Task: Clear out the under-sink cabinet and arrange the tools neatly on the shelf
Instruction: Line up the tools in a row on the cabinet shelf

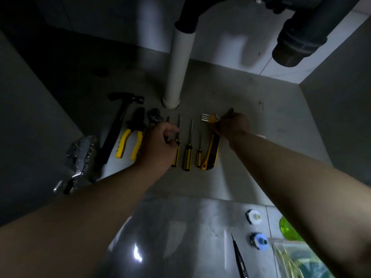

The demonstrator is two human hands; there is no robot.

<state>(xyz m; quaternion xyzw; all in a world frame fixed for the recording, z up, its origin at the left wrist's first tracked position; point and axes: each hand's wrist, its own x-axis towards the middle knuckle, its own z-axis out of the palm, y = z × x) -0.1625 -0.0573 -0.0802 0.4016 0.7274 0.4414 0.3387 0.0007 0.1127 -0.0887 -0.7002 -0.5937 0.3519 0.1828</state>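
Tools lie side by side in a row on the grey cabinet shelf (251,121), in front of the white upright pipe (178,67). There is a black hammer (120,121), yellow-handled pliers (130,137), a silver wrench (153,117), three yellow-and-black screwdrivers (187,155) and a yellow-and-black knife (210,155). The left hand (160,145) has its fingers curled round a thin dark-handled screwdriver (167,118), which lies between the wrench and the striped ones. The right hand (234,124) pinches a bunch of silver hex keys (208,118) in an orange holder, just behind the knife. Any writing on the tools is too dark to read.
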